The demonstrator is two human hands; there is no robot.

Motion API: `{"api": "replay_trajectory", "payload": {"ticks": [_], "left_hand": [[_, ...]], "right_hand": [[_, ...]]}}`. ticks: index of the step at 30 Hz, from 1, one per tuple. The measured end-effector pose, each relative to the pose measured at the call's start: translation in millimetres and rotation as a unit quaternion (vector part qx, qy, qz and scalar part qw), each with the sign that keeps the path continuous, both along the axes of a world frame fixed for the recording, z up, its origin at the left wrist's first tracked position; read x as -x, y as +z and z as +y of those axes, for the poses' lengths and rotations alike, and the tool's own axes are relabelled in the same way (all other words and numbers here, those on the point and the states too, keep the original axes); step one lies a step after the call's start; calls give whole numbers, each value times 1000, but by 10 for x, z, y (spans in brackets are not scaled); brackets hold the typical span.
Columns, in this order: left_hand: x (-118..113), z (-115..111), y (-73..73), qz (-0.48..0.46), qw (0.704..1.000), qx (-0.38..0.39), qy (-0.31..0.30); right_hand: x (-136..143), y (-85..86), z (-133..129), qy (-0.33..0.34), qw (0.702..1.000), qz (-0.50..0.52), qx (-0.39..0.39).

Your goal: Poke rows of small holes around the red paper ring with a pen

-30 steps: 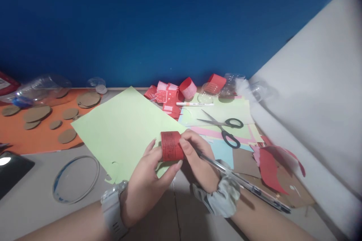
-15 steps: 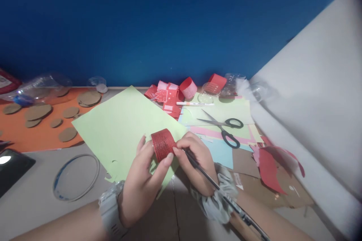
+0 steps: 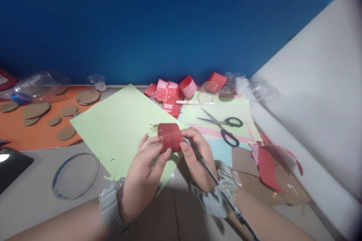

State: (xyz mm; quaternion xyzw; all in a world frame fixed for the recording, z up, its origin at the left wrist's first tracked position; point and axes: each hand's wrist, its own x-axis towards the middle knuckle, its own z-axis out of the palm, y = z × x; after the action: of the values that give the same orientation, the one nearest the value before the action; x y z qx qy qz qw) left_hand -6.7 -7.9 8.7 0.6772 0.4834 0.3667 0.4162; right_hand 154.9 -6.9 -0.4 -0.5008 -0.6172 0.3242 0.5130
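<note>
The left hand [image 3: 145, 171] pinches a red ring [image 3: 169, 138] between thumb and fingers, holding it just above a green sheet [image 3: 118, 128] on the counter [image 3: 34, 199]. The right hand [image 3: 198, 158] touches the ring's right side and grips a pen [image 3: 215, 180] whose tip meets the ring, its barrel slanting back over a scrunchie [image 3: 219, 196] on the wrist. Scissors [image 3: 226, 128] lie open on coloured papers to the right. Red scraps [image 3: 169, 96] sit by the wall, cardboard discs [image 3: 35, 110] on an orange sheet [image 3: 34, 135] to the left.
</note>
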Motion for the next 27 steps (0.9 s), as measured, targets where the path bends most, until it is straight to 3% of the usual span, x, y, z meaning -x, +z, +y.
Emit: {"api": "replay_trajectory", "payload": {"ticks": [3,6,12,18,22,27], "left_hand": [[-6,2,6,6,999,8,-33],[-5,4,18,-14,999,13,-25],[-5,-5,30,-108,989,102,26],[1,-1,18,-111,990,66,57],[-8,13,21,-96,994,38,45],[-22,-3,11,-79,996,21,24]], "right_hand": [[5,-1,21,-6,999,23,37],[20,28,29,-5,999,20,43],[36,52,7,37,998,-57,-16],[38,55,8,67,993,-83,-54],[33,66,2,46,996,-65,-45],[4,10,6,-28,999,-9,-29]]}}
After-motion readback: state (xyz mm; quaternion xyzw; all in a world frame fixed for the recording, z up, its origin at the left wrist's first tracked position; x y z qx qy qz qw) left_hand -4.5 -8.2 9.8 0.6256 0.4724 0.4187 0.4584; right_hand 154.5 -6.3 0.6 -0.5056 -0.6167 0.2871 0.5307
